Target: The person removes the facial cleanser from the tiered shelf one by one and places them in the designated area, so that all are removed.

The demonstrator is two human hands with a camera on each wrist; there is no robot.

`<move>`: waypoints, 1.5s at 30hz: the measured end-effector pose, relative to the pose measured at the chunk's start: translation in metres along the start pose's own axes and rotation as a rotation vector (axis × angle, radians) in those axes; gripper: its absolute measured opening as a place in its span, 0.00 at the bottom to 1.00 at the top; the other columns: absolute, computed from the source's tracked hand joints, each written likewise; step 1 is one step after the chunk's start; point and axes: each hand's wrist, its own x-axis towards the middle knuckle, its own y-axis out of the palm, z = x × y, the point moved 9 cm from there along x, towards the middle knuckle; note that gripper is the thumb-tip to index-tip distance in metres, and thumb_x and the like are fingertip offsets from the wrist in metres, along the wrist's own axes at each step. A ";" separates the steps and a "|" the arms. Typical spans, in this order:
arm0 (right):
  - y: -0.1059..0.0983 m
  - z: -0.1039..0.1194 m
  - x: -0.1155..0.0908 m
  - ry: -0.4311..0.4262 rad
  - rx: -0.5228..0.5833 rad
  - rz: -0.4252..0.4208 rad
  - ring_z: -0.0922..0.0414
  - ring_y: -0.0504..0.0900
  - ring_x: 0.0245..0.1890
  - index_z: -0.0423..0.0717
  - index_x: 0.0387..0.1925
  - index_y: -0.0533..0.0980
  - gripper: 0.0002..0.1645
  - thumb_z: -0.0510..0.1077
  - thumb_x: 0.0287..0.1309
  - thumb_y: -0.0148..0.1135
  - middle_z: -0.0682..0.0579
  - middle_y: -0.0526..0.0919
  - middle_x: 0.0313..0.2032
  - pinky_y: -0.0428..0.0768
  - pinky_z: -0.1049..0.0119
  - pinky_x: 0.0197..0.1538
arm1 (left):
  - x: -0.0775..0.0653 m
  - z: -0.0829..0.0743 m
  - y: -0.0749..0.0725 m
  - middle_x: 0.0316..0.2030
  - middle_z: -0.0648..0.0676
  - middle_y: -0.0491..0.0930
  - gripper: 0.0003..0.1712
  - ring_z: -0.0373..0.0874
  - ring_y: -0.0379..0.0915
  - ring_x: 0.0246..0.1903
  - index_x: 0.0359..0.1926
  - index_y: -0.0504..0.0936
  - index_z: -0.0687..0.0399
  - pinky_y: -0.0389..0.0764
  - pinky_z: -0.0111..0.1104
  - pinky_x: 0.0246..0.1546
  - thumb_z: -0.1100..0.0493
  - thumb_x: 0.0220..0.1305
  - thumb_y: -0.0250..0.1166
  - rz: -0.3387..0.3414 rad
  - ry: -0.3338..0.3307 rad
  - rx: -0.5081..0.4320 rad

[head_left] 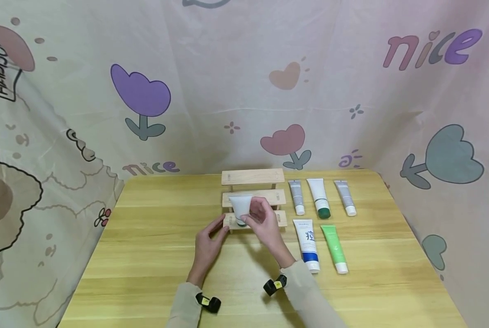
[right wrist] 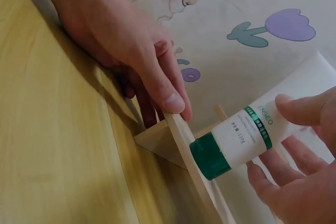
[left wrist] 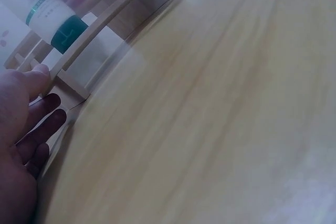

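Observation:
A white squeeze tube (head_left: pixel 239 205) with a green cap (right wrist: pixel 209 156) stands cap down at the lowest tier of a three-tier wooden display rack (head_left: pixel 253 176). My right hand (head_left: pixel 267 228) holds the tube's side between thumb and fingers. At the rack's left end, my left hand (head_left: pixel 207 246) pinches the lowest board's corner, thumb on the near face. In the left wrist view the cap overlaps the front board, and the left hand's lower fingers (left wrist: pixel 39 129) spread loosely beside the rack's foot.
Right of the rack lie two small grey tubes (head_left: pixel 296 197) and a larger white tube with a green cap (head_left: pixel 319 197). Nearer are a white-and-blue tube (head_left: pixel 307 241) and a light green tube (head_left: pixel 333 248). A patterned cloth (head_left: pixel 211 91) hangs behind the wooden table (head_left: pixel 146 273).

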 end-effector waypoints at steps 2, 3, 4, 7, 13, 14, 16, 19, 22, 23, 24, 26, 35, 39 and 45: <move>0.001 -0.001 0.000 -0.004 -0.004 0.008 0.39 0.83 0.56 0.36 0.59 0.71 0.30 0.26 0.55 0.71 0.37 0.82 0.56 0.81 0.52 0.62 | 0.000 0.000 0.000 0.59 0.53 0.83 0.23 0.51 0.81 0.57 0.62 0.83 0.52 0.80 0.44 0.60 0.55 0.69 0.71 -0.004 -0.001 0.000; 0.001 -0.002 0.000 -0.005 -0.001 0.010 0.39 0.83 0.56 0.36 0.59 0.71 0.30 0.26 0.55 0.71 0.36 0.82 0.56 0.81 0.51 0.61 | -0.001 0.001 0.000 0.59 0.53 0.83 0.23 0.51 0.81 0.57 0.62 0.83 0.53 0.80 0.44 0.60 0.56 0.68 0.71 -0.005 -0.002 -0.001; 0.001 -0.003 0.000 -0.007 0.005 0.011 0.38 0.82 0.56 0.35 0.59 0.71 0.30 0.26 0.56 0.70 0.35 0.82 0.56 0.81 0.51 0.61 | -0.001 0.001 0.000 0.58 0.53 0.83 0.23 0.51 0.81 0.57 0.62 0.83 0.53 0.80 0.44 0.60 0.56 0.68 0.71 -0.006 -0.004 -0.005; 0.000 -0.005 0.000 -0.011 0.025 0.004 0.37 0.82 0.57 0.35 0.59 0.70 0.30 0.25 0.56 0.69 0.34 0.81 0.56 0.82 0.52 0.61 | -0.001 0.002 -0.001 0.58 0.53 0.83 0.22 0.51 0.81 0.56 0.62 0.84 0.53 0.80 0.46 0.60 0.57 0.68 0.71 -0.013 -0.010 -0.031; -0.004 -0.004 -0.002 -0.009 0.030 -0.016 0.40 0.84 0.54 0.37 0.58 0.71 0.27 0.29 0.58 0.70 0.38 0.84 0.55 0.85 0.58 0.56 | -0.001 0.003 -0.001 0.58 0.51 0.83 0.22 0.50 0.82 0.56 0.61 0.84 0.51 0.80 0.48 0.60 0.56 0.68 0.71 -0.021 -0.015 -0.040; -0.005 -0.004 -0.002 -0.009 0.029 -0.014 0.41 0.84 0.54 0.38 0.58 0.71 0.27 0.29 0.59 0.70 0.38 0.84 0.55 0.85 0.58 0.55 | -0.001 0.003 -0.001 0.58 0.51 0.83 0.22 0.49 0.82 0.56 0.61 0.84 0.50 0.80 0.47 0.60 0.55 0.68 0.71 -0.020 -0.018 -0.034; -0.006 -0.001 -0.003 -0.011 0.025 -0.007 0.41 0.84 0.53 0.39 0.58 0.71 0.27 0.30 0.60 0.70 0.39 0.84 0.54 0.86 0.58 0.54 | -0.002 0.003 0.000 0.59 0.50 0.83 0.22 0.48 0.81 0.57 0.62 0.84 0.49 0.80 0.46 0.61 0.54 0.68 0.71 -0.016 -0.022 -0.022; -0.010 0.005 -0.004 -0.022 0.017 -0.005 0.42 0.84 0.53 0.40 0.59 0.71 0.27 0.31 0.61 0.70 0.39 0.84 0.54 0.87 0.58 0.52 | -0.002 0.002 0.000 0.59 0.51 0.83 0.23 0.49 0.81 0.57 0.62 0.84 0.50 0.79 0.45 0.61 0.54 0.68 0.71 -0.008 -0.018 -0.005; -0.014 0.011 -0.006 -0.029 0.019 -0.007 0.41 0.84 0.52 0.40 0.60 0.71 0.27 0.31 0.61 0.69 0.38 0.84 0.55 0.87 0.57 0.52 | -0.002 0.001 0.001 0.59 0.53 0.82 0.23 0.51 0.81 0.57 0.62 0.83 0.52 0.79 0.45 0.61 0.54 0.68 0.71 -0.002 -0.009 0.014; -0.015 0.013 -0.006 -0.031 0.023 -0.005 0.41 0.84 0.52 0.40 0.60 0.71 0.27 0.31 0.62 0.69 0.38 0.84 0.55 0.87 0.57 0.52 | -0.002 0.000 0.001 0.59 0.53 0.82 0.23 0.51 0.81 0.57 0.62 0.83 0.52 0.79 0.44 0.61 0.54 0.69 0.71 -0.002 -0.008 0.022; -0.016 0.015 -0.006 -0.036 0.027 -0.001 0.41 0.84 0.52 0.40 0.61 0.71 0.27 0.31 0.62 0.69 0.38 0.84 0.54 0.87 0.57 0.51 | -0.002 0.000 0.000 0.59 0.53 0.82 0.23 0.51 0.81 0.57 0.62 0.83 0.52 0.79 0.44 0.61 0.53 0.69 0.71 -0.002 -0.009 0.028; -0.017 0.020 -0.007 -0.043 0.028 0.004 0.41 0.84 0.52 0.39 0.62 0.70 0.27 0.31 0.63 0.68 0.38 0.84 0.54 0.87 0.57 0.51 | -0.002 0.000 0.000 0.59 0.53 0.82 0.23 0.50 0.81 0.58 0.63 0.83 0.51 0.79 0.43 0.61 0.53 0.69 0.70 -0.002 -0.011 0.032; -0.027 0.030 -0.010 -0.061 0.005 -0.003 0.42 0.84 0.51 0.40 0.64 0.70 0.28 0.32 0.65 0.66 0.37 0.84 0.54 0.87 0.58 0.50 | 0.000 0.000 -0.001 0.59 0.51 0.83 0.23 0.49 0.80 0.59 0.63 0.83 0.50 0.78 0.43 0.63 0.51 0.69 0.70 0.002 -0.021 0.013; -0.031 0.033 -0.011 -0.062 0.004 -0.017 0.43 0.85 0.50 0.40 0.64 0.72 0.27 0.33 0.65 0.67 0.38 0.84 0.53 0.87 0.58 0.50 | 0.000 0.001 -0.001 0.59 0.50 0.82 0.23 0.49 0.79 0.59 0.63 0.83 0.49 0.77 0.43 0.63 0.51 0.69 0.70 0.002 -0.026 0.013; -0.038 0.037 -0.015 -0.079 0.002 -0.029 0.45 0.85 0.49 0.40 0.64 0.72 0.27 0.32 0.65 0.67 0.37 0.85 0.52 0.87 0.61 0.48 | 0.000 0.001 0.000 0.60 0.51 0.82 0.23 0.50 0.79 0.59 0.63 0.83 0.48 0.77 0.44 0.63 0.53 0.69 0.70 0.001 -0.019 0.016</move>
